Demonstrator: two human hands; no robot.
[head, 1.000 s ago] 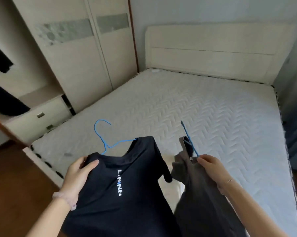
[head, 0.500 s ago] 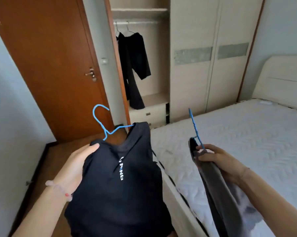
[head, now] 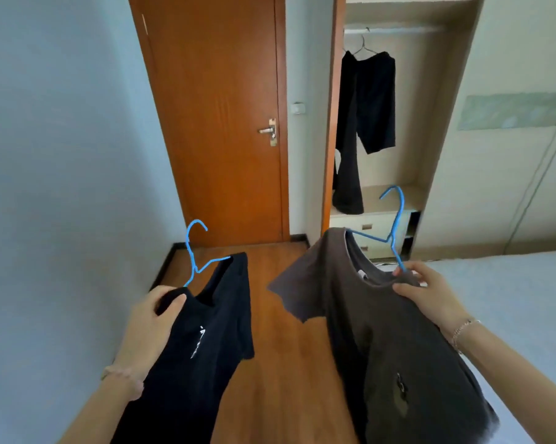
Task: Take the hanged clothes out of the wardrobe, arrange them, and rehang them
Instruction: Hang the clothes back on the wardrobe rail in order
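Observation:
My left hand (head: pixel 151 325) grips the shoulder of a black T-shirt (head: pixel 206 341) that hangs on a blue hanger (head: pixel 196 251). My right hand (head: pixel 430 293) pinches the collar of a grey T-shirt (head: pixel 382 341) on a second blue hanger (head: pixel 393 225). Both shirts are held up in front of me. Ahead, the open wardrobe (head: pixel 408 123) has a rail with black trousers (head: pixel 363 123) on a wire hanger.
A shut brown door (head: pixel 219 123) stands left of the wardrobe. A pale wall (head: pixel 62 155) runs along my left. Wooden floor (head: pixel 286 315) lies between me and the wardrobe. The bed (head: pixel 510 299) is at my right. Drawers (head: pixel 372 232) sit at the wardrobe's bottom.
The view has swung left from the bed to the door and open wardrobe. The grey shirt has opened out to face me. Both hands keep their hold.

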